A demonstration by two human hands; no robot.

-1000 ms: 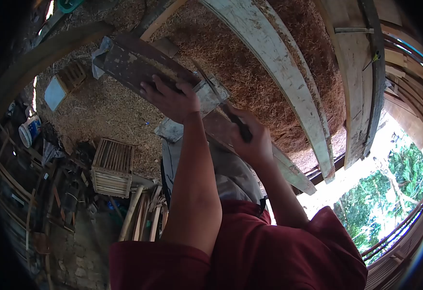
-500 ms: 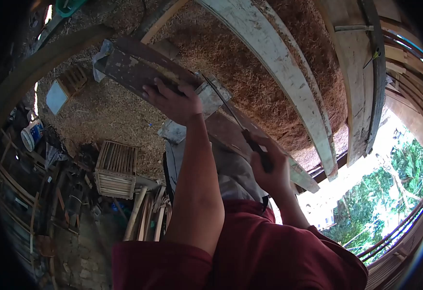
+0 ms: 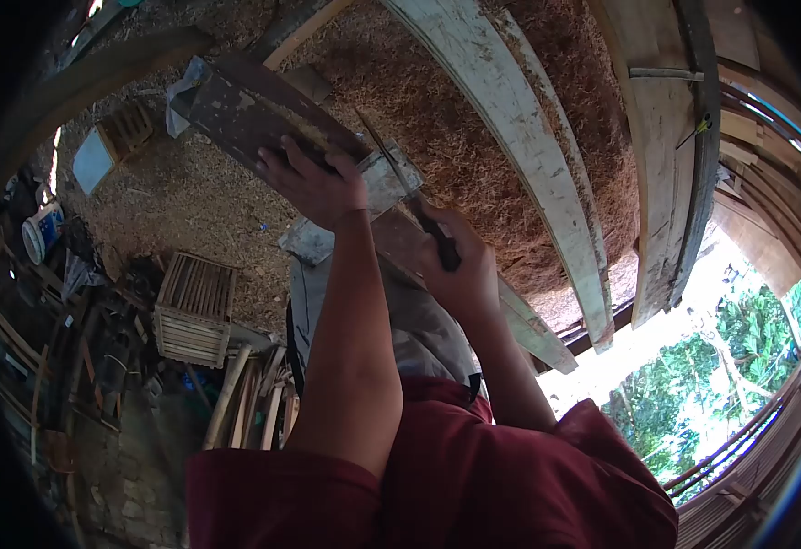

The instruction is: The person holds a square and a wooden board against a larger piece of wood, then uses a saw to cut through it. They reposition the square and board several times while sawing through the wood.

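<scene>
My left hand (image 3: 313, 183) presses flat on a dark, worn plank (image 3: 236, 110), fingers spread over its edge. My right hand (image 3: 455, 265) grips the dark handle of a thin hand saw (image 3: 391, 165). The blade runs up and left from the handle, across a grey wooden piece (image 3: 384, 183) that lies over the plank beside my left hand. My grey-trousered leg (image 3: 419, 320) is under the plank's near end.
Sawdust and shavings (image 3: 172, 201) cover the ground. Long pale curved planks (image 3: 510, 137) lie to the right. A slatted wooden crate (image 3: 190, 311) and loose sticks (image 3: 245, 403) stand at left, with a white bucket (image 3: 39, 233) further left. Trees (image 3: 720, 384) show at the lower right.
My right hand drew the saw back toward me half a second ago, and has now pushed it forward again across the grey piece. My left hand stayed on the plank.
</scene>
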